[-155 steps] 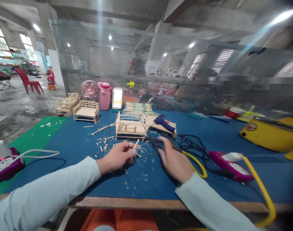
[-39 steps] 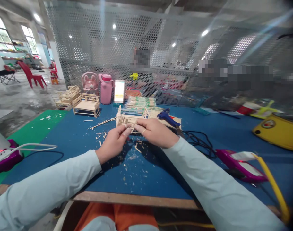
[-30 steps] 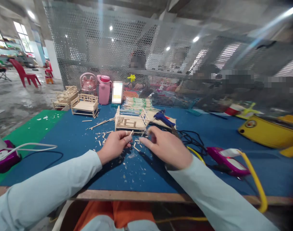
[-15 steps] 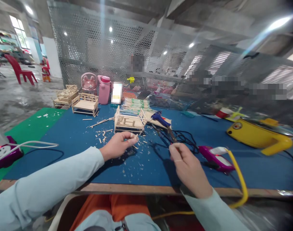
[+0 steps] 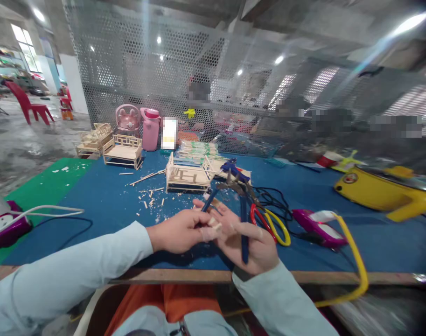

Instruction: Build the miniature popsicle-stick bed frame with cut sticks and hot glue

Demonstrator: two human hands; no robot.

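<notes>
1. at the near edge of the blue-topped counter [image 5: 111, 196], the left hand [image 5: 183, 231] is pinching small pale wood pieces [image 5: 216, 226]; its grip is closing thumb against fingers on them, just above the right palm.
2. the right hand [image 5: 242, 235] is lying palm up beside it, its grip loose and half open, holding blue-handled pliers [image 5: 244, 219].
3. the pliers' two handles are standing spread apart, with the metal head pointing away from the person.
4. just right of the pliers, a tool with one red and one yellow handle [image 5: 286, 233] is resting on the counter, and a purple power strip [image 5: 317, 228] is sitting farther right.
5. beyond the left hand, cut wood scraps [image 5: 163, 202] are lying scattered.
6. behind the hands, a miniature wooden bench [image 5: 188, 179] is standing upright.
7. behind it to the right, a blue glue gun [image 5: 241, 175] is lying on a pale board [image 5: 218, 168].
8. farther back on the left, a second miniature bench [image 5: 122, 151] is standing near a pink jug [image 5: 150, 133].
9. behind everything on the counter, a perforated screen [image 5: 157, 74] is rising.
</notes>
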